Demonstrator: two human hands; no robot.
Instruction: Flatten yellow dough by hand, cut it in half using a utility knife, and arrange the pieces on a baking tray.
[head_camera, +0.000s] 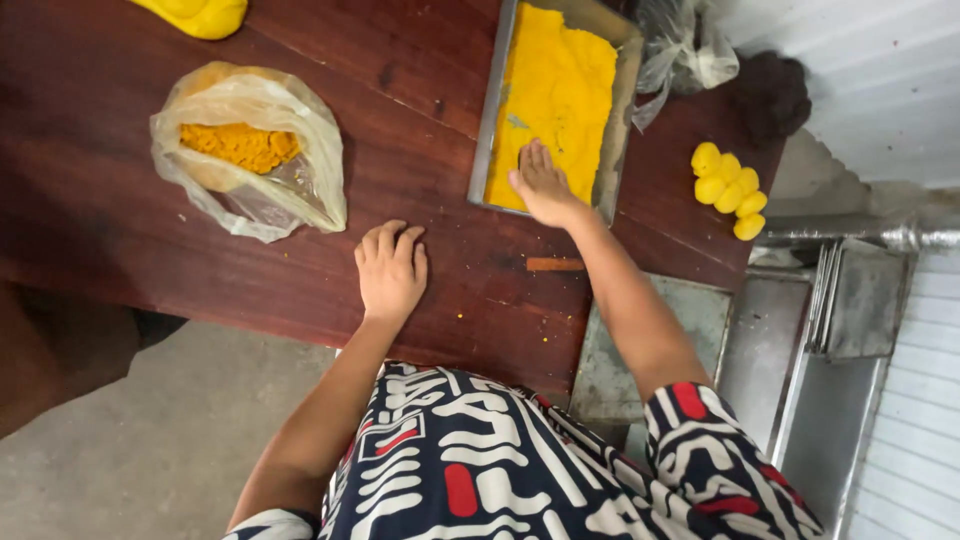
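A metal tray (487, 140) lies on the dark wooden table (420, 80), filled with a flat layer of yellow mixture (560, 80). My right hand (542, 185) presses flat, palm down, on the near end of that layer, fingers together. My left hand (391, 268) rests on the bare table near its front edge, fingers curled under, holding nothing. It lies between the tray and a clear plastic bag (255, 150) that holds orange-yellow crumbly mixture (238, 145).
Several yellow dough balls (728, 188) sit at the table's right end. A yellow lump (200, 14) lies at the far left edge, a crumpled clear bag (685, 45) beyond the tray. Metal trays (860, 300) stand at the right below the table; a small wooden stick (554, 264) lies near the tray.
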